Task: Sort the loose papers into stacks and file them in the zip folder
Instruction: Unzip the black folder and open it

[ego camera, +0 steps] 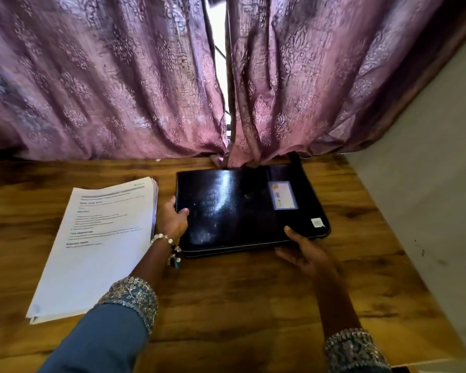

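A glossy black zip folder (242, 208) lies flat and closed on the wooden table (226, 297), with a small label card on its right part. My left hand (172, 219) grips its left edge, thumb on top. My right hand (304, 254) holds its near right edge, thumb on the cover and fingers under the rim. A thick stack of printed white papers (102, 246) lies to the left of the folder, angled, touching neither hand.
Purple patterned curtains (119, 84) hang right behind the table and drape onto the folder's far edge. A grey wall (428, 184) borders the table on the right. The table's right edge runs diagonally toward the near right corner.
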